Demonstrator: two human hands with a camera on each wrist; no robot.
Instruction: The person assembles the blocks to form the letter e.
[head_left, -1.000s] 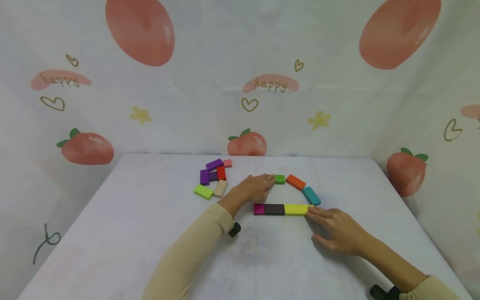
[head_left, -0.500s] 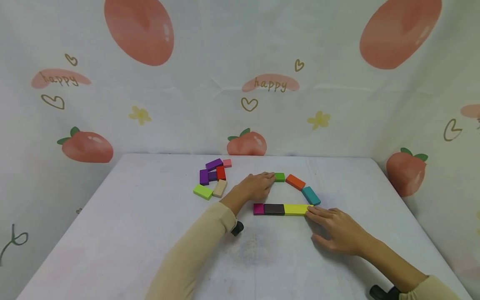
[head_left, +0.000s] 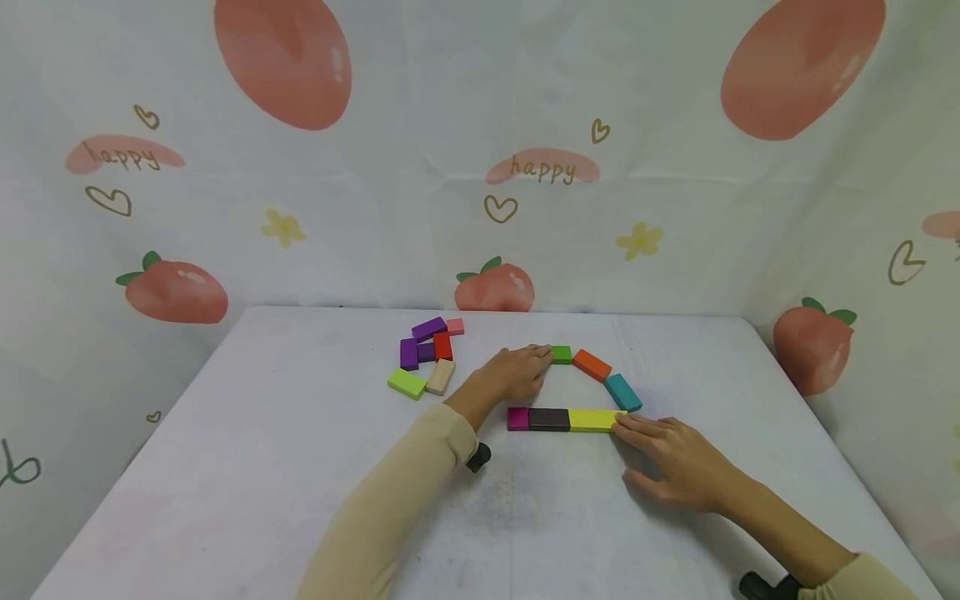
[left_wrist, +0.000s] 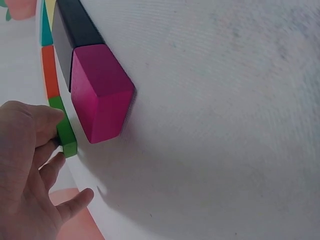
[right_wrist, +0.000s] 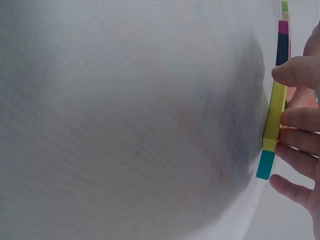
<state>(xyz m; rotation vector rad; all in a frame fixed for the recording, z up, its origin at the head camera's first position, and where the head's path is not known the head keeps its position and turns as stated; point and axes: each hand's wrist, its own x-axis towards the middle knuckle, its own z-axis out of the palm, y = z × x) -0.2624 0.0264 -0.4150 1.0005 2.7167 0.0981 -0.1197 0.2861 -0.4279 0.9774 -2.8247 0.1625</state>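
My left hand [head_left: 516, 374] pinches the left end of a green block [head_left: 561, 355]; in the left wrist view the thumb lies against that block [left_wrist: 64, 127], and some fingertips are hidden behind it. To its right, an orange block [head_left: 592, 364] and a teal block [head_left: 622, 392] continue a curve. Below the curve, a magenta block [head_left: 518, 419], a black block [head_left: 549, 419] and a yellow block [head_left: 591, 420] form a straight row, end to end. My right hand [head_left: 675, 462] has its fingers extended, the fingertips touching the yellow block's right end.
Left of my left hand sits a loose cluster: a lime block [head_left: 407, 383], a beige block [head_left: 440, 377], a red block [head_left: 443, 346], a pink block [head_left: 455, 327] and several purple ones. The white table [head_left: 247, 467] meets a printed cloth [head_left: 397, 208] behind.
My left forearm has shifted slightly right, while that hand stays at the green block. The right hand and the blocks look the same as before.
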